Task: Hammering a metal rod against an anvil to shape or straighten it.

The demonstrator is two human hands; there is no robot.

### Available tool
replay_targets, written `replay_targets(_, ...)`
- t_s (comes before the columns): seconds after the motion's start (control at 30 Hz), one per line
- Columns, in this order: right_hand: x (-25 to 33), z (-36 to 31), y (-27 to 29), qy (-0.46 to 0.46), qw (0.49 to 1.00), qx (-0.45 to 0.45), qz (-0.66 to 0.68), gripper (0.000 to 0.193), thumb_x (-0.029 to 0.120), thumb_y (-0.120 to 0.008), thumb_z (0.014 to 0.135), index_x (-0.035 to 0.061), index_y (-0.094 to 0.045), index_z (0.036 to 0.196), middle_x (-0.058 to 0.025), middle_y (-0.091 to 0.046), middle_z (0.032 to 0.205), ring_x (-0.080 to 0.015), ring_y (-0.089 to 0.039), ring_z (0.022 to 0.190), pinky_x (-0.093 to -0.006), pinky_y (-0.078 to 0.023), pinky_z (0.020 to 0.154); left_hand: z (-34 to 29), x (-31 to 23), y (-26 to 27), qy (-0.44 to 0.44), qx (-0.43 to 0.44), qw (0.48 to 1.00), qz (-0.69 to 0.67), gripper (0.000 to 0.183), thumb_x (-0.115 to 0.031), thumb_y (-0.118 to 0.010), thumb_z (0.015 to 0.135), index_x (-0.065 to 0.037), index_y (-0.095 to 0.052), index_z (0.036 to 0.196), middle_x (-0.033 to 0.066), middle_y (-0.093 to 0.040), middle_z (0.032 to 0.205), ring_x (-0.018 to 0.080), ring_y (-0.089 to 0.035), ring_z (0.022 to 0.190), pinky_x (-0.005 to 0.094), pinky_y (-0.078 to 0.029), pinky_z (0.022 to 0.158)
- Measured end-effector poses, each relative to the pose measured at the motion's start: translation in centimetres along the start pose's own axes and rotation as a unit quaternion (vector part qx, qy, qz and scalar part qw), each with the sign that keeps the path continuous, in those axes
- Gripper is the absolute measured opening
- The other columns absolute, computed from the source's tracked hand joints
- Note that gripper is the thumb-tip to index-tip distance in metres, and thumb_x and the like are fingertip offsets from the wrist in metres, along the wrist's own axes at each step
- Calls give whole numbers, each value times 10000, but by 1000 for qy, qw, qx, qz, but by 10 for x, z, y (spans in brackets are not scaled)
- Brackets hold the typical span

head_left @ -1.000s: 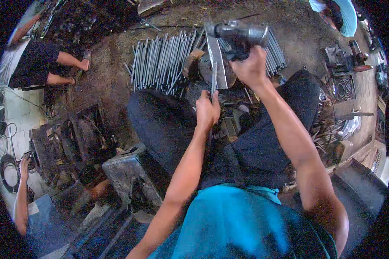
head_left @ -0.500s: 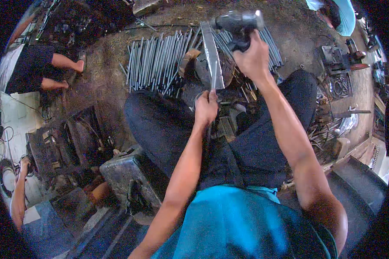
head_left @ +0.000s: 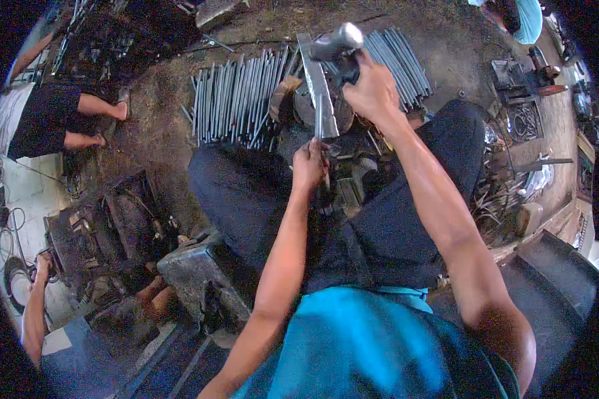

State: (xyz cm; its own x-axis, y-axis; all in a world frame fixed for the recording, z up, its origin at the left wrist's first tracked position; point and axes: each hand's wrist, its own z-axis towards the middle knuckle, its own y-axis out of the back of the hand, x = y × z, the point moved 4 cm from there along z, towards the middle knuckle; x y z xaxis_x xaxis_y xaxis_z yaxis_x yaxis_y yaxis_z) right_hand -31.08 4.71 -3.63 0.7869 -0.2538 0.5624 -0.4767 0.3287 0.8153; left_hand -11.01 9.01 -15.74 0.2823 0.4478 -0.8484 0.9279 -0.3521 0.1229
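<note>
My left hand (head_left: 309,163) is closed round the narrow rod-like end of a long, flat metal blade (head_left: 320,100). The blade points away from me, over a round block (head_left: 304,110) between my knees. In my right hand (head_left: 374,92) is a hammer (head_left: 339,42) with a thick, shiny rounded head. Its head hangs by the blade's far half and overlaps it in the picture; whether they touch I cannot tell. My right fist hides most of the hammer's handle.
Many metal rods (head_left: 236,100) lie in rows beyond my knees, with more rods (head_left: 399,63) on the right. A dark metal block (head_left: 203,269) stands by my left knee. One co-worker's bare legs (head_left: 103,106) and another's hand (head_left: 43,261) are at left. Tools (head_left: 546,73) lie at right.
The hammer has moved left and slightly nearer the blade, its head turning. My left hand and the blade have shifted slightly left.
</note>
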Motion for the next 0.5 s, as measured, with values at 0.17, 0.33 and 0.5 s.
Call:
replay_targets(0.17, 1, -13, 7, 100, 969, -177, 141, 425, 140, -618, 698, 32, -542, 1102, -218, -661, 864, -434, -625, 803, -489, -512, 734, 2, 0, -6, 25, 26, 999, -14, 463, -348, -385, 1025, -14, -620, 807, 26, -507, 541, 110, -437, 403, 278, -348, 402)
replay_targets(0.33, -44, -21, -43, -4, 982, 155, -110, 489, 64, -598, 703, 34, -547, 1189, -228, -658, 895, -399, -654, 834, -508, -525, 722, -11, -25, -14, -8, -54, 987, 153, 520, -345, -401, 1011, 45, -668, 793, 145, -583, 616, 237, -585, 565, 396, -438, 581)
replay_targets(0.5, -20, -8, -11, 31, 988, 117, -92, 571, 87, -605, 669, 28, -532, 1232, -228, -659, 907, -406, -649, 827, -480, -526, 730, 0, -5, -5, -58, -74, 979, 183, 487, -369, -456, 987, 51, -646, 828, 159, -590, 625, 240, -591, 569, 383, -449, 575)
